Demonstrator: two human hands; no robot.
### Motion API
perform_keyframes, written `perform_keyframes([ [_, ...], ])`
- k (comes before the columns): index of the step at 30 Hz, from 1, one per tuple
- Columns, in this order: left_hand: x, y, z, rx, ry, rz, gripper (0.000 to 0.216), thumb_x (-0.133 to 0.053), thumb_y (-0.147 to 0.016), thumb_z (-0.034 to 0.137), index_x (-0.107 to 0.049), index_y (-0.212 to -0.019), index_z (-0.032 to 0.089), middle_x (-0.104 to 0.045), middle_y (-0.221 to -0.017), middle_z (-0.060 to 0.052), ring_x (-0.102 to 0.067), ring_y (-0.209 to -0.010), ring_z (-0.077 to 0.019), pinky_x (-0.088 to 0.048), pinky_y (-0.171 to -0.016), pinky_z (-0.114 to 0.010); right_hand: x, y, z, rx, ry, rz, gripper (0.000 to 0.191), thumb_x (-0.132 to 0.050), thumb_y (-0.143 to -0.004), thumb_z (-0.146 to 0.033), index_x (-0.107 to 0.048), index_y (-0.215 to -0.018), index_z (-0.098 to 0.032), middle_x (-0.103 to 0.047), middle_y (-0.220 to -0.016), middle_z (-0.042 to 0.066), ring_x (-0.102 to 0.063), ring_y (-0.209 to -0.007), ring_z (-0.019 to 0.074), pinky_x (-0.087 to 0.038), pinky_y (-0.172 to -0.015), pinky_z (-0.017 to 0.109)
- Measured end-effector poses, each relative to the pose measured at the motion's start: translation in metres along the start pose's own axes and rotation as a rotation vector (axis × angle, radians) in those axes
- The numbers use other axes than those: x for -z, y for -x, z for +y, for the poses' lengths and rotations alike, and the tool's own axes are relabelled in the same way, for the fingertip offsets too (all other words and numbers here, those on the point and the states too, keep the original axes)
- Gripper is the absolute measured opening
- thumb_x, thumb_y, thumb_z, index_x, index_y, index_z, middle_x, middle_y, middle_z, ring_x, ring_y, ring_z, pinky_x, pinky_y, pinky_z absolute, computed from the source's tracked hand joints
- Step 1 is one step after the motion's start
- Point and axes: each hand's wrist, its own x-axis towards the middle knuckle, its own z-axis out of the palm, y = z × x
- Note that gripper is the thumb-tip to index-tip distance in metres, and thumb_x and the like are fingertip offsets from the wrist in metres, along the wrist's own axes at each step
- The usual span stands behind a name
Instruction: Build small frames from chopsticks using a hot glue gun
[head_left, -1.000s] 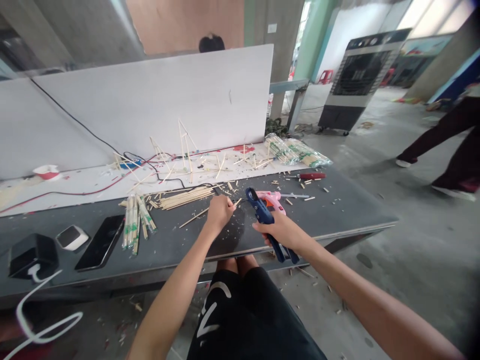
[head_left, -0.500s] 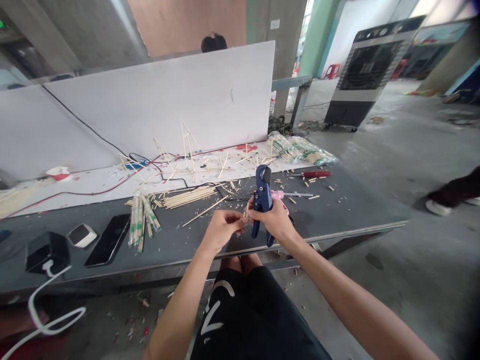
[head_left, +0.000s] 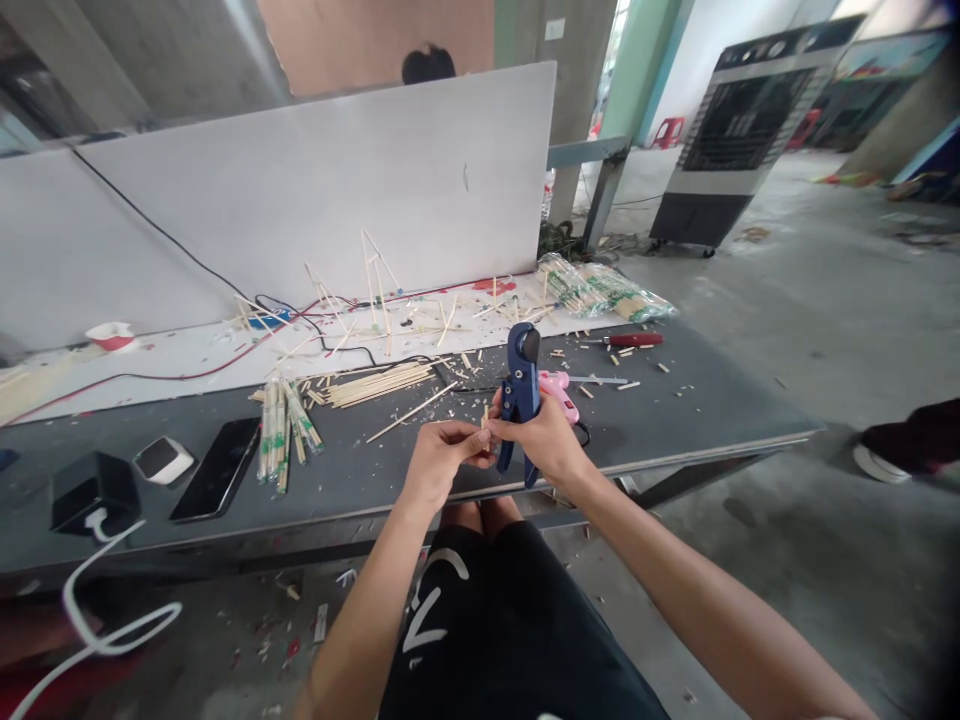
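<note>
Head view: nearest, a pair of black shorts (head_left: 510, 620) is seen below the bench edge, framed by two bare forearms. Over the front of the dark bench (head_left: 697, 420), the hands are held close together. By the left hand (head_left: 442, 458), narrowed to a pinch, a short stick piece (head_left: 485, 413) is held roughly upright. By the right hand (head_left: 553, 440), curled closed, a dark blue cutter (head_left: 523, 385) is gripped, its head pointed upward. The right fingertips are held near the same piece; whether it is touched by them cannot be told.

To the left, a black box (head_left: 94, 492) is joined to a white cable (head_left: 79, 600), and beside it a small white device (head_left: 163, 460) and a black phone (head_left: 217, 470) are laid flat. Next to the phone, wrapped stick bundles (head_left: 276, 430) are placed. Just beyond the hands, a single stick (head_left: 411, 413) is laid aslant, and a pink glue gun (head_left: 559, 382) is partly hidden by the right hand. Farther back, a loose stick pile (head_left: 379, 384) is spread, with a red-handled tool (head_left: 636, 340) set well to its right. Behind these, stick frames (head_left: 373, 275) are stood before a white board (head_left: 337, 180), and bagged sticks (head_left: 600, 290) are heaped at its right end. Beyond, an air cooler (head_left: 739, 130) is stood on the floor.
</note>
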Motion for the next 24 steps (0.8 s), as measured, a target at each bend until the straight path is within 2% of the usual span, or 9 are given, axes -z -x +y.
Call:
perform_keyframes([
  [8,-0.004,0.005,0.002,0.028,0.006,0.056,0.040,-0.092,-0.060,0.043,-0.080,-0.080,0.011,-0.074,-0.071,-0.007,-0.067,-0.059,-0.0148,-0.058,-0.064,-0.027,-0.003,0.004,-0.006,0.016,0.104,0.034,0.036,-0.082,-0.060,-0.029,-0.061,-0.086,-0.018,-0.066,-0.079,0.000,-0.063,-0.072,0.0167,-0.054,-0.070,0.031],
  [12,-0.003,0.005,0.002,0.066,-0.012,0.079,0.041,-0.093,-0.056,0.043,-0.080,-0.078,0.011,-0.072,-0.065,-0.006,-0.066,-0.056,-0.0151,-0.055,-0.059,-0.025,-0.003,0.004,-0.006,0.004,0.116,0.033,0.039,-0.083,-0.058,-0.031,-0.060,-0.086,-0.018,-0.067,-0.080,0.001,-0.064,-0.074,0.0178,-0.055,-0.073,0.032],
  [14,-0.001,0.005,0.002,0.080,-0.014,0.089,0.042,-0.094,-0.054,0.042,-0.080,-0.077,0.011,-0.071,-0.063,-0.006,-0.066,-0.055,-0.0148,-0.054,-0.057,-0.024,0.001,0.005,-0.008,-0.019,0.190,0.025,0.035,-0.081,-0.062,-0.033,-0.061,-0.087,-0.018,-0.068,-0.081,0.002,-0.065,-0.074,0.0184,-0.055,-0.074,0.033],
  [19,0.010,0.006,0.008,0.025,-0.112,0.169,0.037,-0.094,-0.054,0.039,-0.079,-0.073,0.012,-0.073,-0.065,-0.005,-0.069,-0.058,-0.0168,-0.057,-0.062,-0.027,0.020,0.011,-0.020,-0.124,0.725,-0.002,0.020,-0.067,-0.080,-0.037,-0.062,-0.089,-0.020,-0.069,-0.081,0.004,-0.067,-0.073,0.0209,-0.051,-0.071,0.033],
  [22,0.017,0.006,0.014,-0.019,-0.244,0.206,0.030,-0.089,-0.062,0.038,-0.079,-0.075,0.013,-0.073,-0.066,-0.004,-0.071,-0.061,-0.0189,-0.057,-0.063,-0.027,0.026,0.020,-0.024,-0.144,1.035,-0.082,0.018,-0.063,-0.084,-0.037,-0.063,-0.089,-0.020,-0.072,-0.090,0.008,-0.067,-0.085,0.0244,-0.046,-0.074,0.033],
  [24,0.019,0.006,0.018,-0.046,-0.346,0.201,0.025,-0.085,-0.066,0.036,-0.079,-0.076,0.014,-0.074,-0.068,-0.004,-0.072,-0.064,-0.0211,-0.057,-0.063,-0.028,0.024,0.026,-0.025,-0.181,1.144,-0.154,0.018,-0.061,-0.086,-0.037,-0.062,-0.088,-0.019,-0.072,-0.091,0.010,-0.066,-0.086,0.0252,-0.042,-0.072,0.032],
])
